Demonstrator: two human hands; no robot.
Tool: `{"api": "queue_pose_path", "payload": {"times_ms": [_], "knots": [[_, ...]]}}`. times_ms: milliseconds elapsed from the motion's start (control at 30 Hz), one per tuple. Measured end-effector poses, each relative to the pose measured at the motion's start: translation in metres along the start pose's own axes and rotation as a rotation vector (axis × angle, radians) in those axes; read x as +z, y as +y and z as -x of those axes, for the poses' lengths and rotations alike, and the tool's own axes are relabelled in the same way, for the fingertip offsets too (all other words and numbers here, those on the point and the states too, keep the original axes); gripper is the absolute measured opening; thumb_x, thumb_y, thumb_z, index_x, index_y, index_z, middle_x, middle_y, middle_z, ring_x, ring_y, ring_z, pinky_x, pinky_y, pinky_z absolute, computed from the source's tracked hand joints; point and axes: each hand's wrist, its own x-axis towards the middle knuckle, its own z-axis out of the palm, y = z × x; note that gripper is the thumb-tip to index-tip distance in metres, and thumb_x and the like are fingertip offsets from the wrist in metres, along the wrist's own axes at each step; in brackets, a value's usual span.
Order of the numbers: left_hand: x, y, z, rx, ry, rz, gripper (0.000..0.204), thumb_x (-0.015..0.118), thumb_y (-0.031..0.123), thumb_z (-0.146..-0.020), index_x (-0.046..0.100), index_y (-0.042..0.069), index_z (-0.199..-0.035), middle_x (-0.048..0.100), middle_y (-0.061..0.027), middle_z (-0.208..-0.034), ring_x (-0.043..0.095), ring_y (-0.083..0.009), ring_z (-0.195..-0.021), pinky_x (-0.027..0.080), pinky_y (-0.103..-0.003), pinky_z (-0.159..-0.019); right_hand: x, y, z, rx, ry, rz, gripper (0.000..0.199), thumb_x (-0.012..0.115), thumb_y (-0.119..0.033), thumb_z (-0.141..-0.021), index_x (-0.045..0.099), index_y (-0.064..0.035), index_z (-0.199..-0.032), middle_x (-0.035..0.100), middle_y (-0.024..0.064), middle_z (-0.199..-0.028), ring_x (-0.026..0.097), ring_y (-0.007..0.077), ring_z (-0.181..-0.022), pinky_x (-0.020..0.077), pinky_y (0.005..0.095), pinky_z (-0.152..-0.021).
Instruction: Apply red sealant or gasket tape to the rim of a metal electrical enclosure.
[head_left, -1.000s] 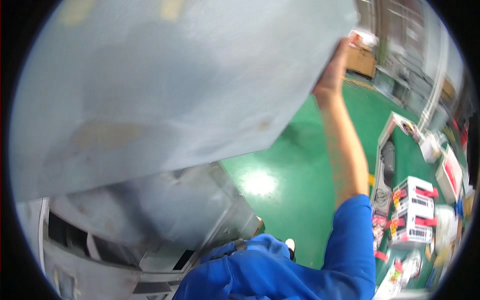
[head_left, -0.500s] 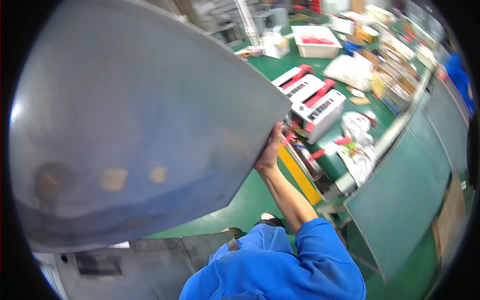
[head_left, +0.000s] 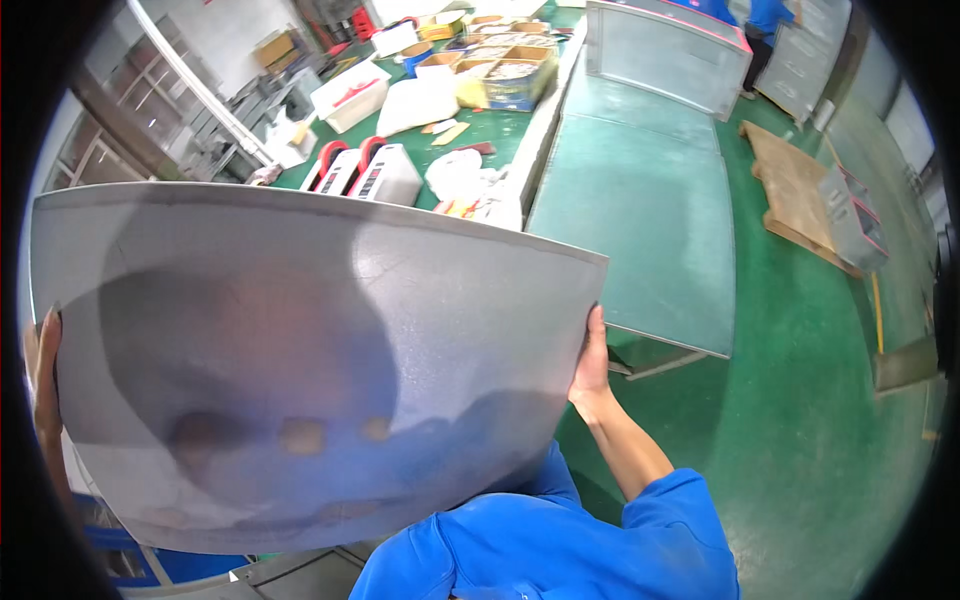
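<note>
A large grey metal panel [head_left: 480, 330] with a dull, reflective face spans the front of the head view, in front of my body. My left hand [head_left: 44, 370] grips its left edge, partly cut off by the dark rim of the picture. At the right edge, my right hand [head_left: 592, 360] is closed round the side, its thumb along the edge and its other fingers hidden behind. Whether the panel is a single sheet or one side of a box cannot be seen. Just beyond its right corner stands a green-topped table [head_left: 640, 220].
Behind the panel, a green work surface holds white machines with red handles [head_left: 385, 175], a white bin [head_left: 350, 97] and cardboard boxes [head_left: 510, 78]. A grey metal case [head_left: 665, 60] stands on the table's far end. Right of it lies a wooden pallet [head_left: 790, 195]. People in blue [head_left: 768, 15] are at the back.
My view has swung right, bringing the green-topped table to the middle. The panel now sits lower and more level, and my left hand has come into view at its left edge.
</note>
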Motion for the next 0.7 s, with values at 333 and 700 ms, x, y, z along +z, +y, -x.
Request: {"api": "queue_pose_path", "payload": {"times_ms": [333,700], "knots": [[0.138,0.092,0.009,0.061,-0.283,0.027,0.048,0.055,0.05,-0.078,0.055,0.002,-0.083,0.052,0.0015,-0.069,0.047,-0.0066,-0.061,0.037,-0.022,-0.053,-0.086,-0.164,0.087,-0.187,0.327,0.071,0.06,0.039,-0.051,-0.087,0.038,-0.005,-0.125,0.045,0.0094,-0.124,0.044,0.0234,-0.111,0.0367,0.037,-0.093],[0.361,0.231,-0.045,0.18,-0.514,0.479,0.052,0.056,0.047,-0.078,0.059,-0.004,-0.087,0.057,-0.0031,-0.073,0.052,-0.01,-0.063,0.04,-0.023,-0.056,-0.138,-0.343,0.103,-0.349,0.403,0.2,0.053,0.04,-0.045,-0.088,0.042,-0.0027,-0.121,0.049,0.0115,-0.119,0.05,0.0245,-0.105,0.0398,0.0365,-0.09]]}}
